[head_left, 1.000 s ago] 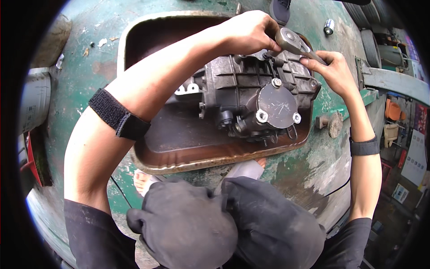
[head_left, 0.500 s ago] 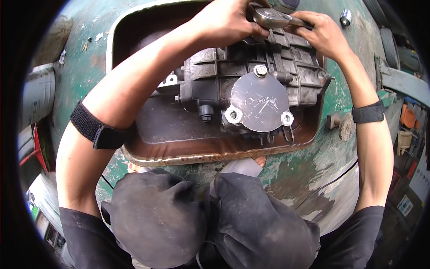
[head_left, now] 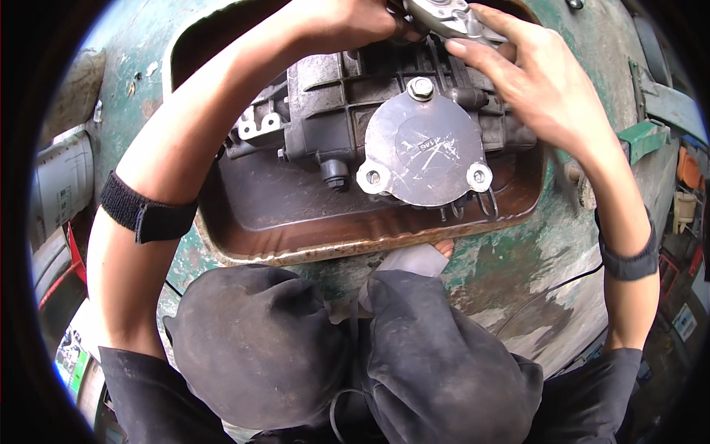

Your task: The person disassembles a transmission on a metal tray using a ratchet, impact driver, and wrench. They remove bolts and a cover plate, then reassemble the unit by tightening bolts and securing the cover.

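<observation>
At the top of the view, a silver ratchet wrench (head_left: 452, 18) lies above a grey metal gearbox housing (head_left: 314, 96). My left hand (head_left: 347, 22) is closed at the wrench's head, its fingers partly cut off by the upper edge. The thumb and fingers of my right hand (head_left: 551, 85) close round the handle beside the head; the handle's end is hidden. Nearer to me, a round grey cover plate (head_left: 425, 152) has a bolt (head_left: 421, 89) in its top ear. Its two lower ears show open holes.
The housing sits in a rusty brown metal tray (head_left: 296, 251) on a worn green floor (head_left: 488, 274). My bent knees (head_left: 259, 348) are close to the tray's near rim. A white bucket (head_left: 63, 174) stands left; a green metal bracket (head_left: 642, 137) is at right.
My right hand has come nearer and shifted along the handle toward the wrench's head. The wrench and my left hand sit higher in view. The view itself has shifted slightly.
</observation>
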Demonstrator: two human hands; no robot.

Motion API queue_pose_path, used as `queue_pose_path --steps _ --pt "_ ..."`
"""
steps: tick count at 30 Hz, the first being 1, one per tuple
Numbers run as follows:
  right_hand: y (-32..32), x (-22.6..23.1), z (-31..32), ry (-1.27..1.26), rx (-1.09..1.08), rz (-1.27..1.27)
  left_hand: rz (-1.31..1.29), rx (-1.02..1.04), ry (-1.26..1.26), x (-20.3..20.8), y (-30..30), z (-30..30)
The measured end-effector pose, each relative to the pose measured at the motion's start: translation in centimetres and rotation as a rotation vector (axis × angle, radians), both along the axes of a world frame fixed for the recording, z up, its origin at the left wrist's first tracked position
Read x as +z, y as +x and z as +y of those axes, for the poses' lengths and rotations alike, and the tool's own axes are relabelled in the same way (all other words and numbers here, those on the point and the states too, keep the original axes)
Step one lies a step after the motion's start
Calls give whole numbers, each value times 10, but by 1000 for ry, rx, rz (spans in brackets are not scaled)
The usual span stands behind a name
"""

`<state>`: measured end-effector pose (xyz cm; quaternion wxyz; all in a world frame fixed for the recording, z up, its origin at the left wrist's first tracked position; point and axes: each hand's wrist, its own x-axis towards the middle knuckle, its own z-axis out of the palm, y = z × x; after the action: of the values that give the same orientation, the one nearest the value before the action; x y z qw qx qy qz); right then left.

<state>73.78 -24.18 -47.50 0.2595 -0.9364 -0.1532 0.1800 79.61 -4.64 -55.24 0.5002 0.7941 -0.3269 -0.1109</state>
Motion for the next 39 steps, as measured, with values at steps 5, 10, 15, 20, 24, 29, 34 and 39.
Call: queue_pose_path --steps 5,10,15,20,24,29,34,39 --pt "-14 33 32 91 69 79 117 29 -71 -8 -6 2" --pt "-22 -5 34 12 11 -221 -34 75 -22 -18 -8 7" --pt "-4 -13 8 99 -70 -74 -204 134 -103 -12 -11 4" --pt "10 5 -59 85 -237 -220 175 262 -254 36 -42 46" --pt "15 -7 -151 94 -493 -289 206 413 -132 66 -104 134" --pt "22 -78 -244 -118 -736 -299 498 855 -183 61 -225 209" --pt "8 -152 -298 -171 -881 -81 568 1248 131 56 -333 220" --pt "21 -197 -322 -393 -718 -146 432 1419 329 55 -380 187"
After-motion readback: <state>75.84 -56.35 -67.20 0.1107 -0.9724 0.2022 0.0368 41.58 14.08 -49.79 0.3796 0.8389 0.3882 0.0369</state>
